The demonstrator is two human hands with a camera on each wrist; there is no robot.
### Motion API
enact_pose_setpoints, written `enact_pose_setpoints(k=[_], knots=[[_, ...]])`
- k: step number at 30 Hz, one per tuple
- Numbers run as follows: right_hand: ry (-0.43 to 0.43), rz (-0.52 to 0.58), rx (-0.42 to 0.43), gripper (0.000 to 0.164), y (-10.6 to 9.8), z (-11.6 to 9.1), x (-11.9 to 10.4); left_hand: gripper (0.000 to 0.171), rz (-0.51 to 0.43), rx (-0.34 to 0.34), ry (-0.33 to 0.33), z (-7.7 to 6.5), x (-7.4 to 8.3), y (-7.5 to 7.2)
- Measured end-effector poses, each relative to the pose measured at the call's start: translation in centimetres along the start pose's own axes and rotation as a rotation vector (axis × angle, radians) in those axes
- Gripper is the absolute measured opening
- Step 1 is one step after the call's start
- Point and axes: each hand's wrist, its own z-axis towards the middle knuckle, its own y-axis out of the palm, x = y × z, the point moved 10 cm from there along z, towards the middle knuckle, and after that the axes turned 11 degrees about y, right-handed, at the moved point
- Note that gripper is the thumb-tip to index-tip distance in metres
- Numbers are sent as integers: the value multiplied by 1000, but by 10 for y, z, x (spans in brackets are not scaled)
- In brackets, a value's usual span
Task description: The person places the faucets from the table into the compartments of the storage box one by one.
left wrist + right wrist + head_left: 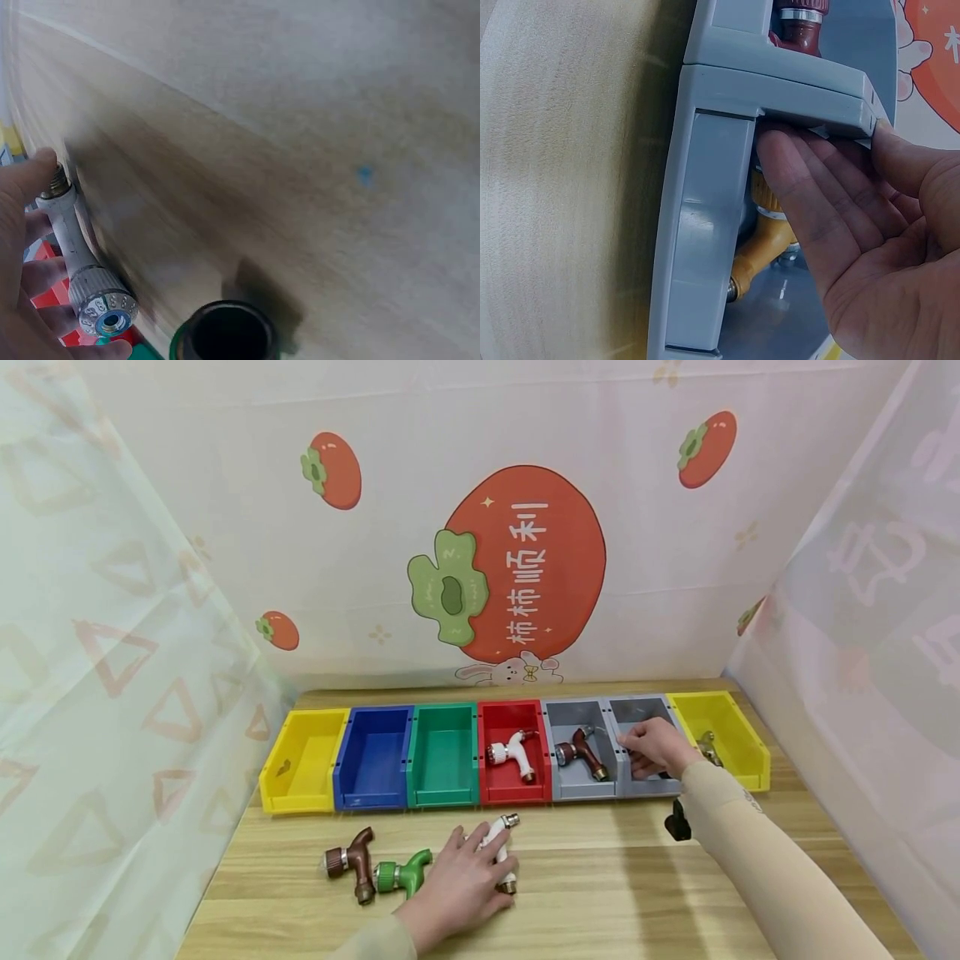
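White characters "柿柿顺利" [527,572] run sideways on the large red persimmon [573,568] printed beyond the right hand [655,747].

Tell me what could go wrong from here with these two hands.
The green faucet lies close beside the left hand, so lifting the white faucet there could knock it. The right hand reaches into the right gray bin, close against its side; pulling out may catch and shift the bin. The yellow faucet sits right by that hand, so it might get dragged too.

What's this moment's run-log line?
Left hand: around white faucet on table | right hand: inside right gray bin, beside yellow faucet
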Motion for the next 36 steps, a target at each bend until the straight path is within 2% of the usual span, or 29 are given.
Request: enact_pose_setpoints(k=[10,16,21,26,30,36], knots=[[-8,-3,-2,28,2,0,0,37,8,4,5,-7,-3,1],[-4,7,-7,30,2,-1,0,32,50,49,57,-9,0,-2],[-6,8,-5,30,1,-2,0,34,79,99,106,-10,2,-9],[-12,8,-8,30,2,-3,-1,42,75,118,134,-10,0,-17],[-14,10,-10,31,2,-4,-1,42,60,144,142,-8,-6,-25],[-8,10,-14,30,2,-2,-1,42,86,162,131,-6,-20,-37]])
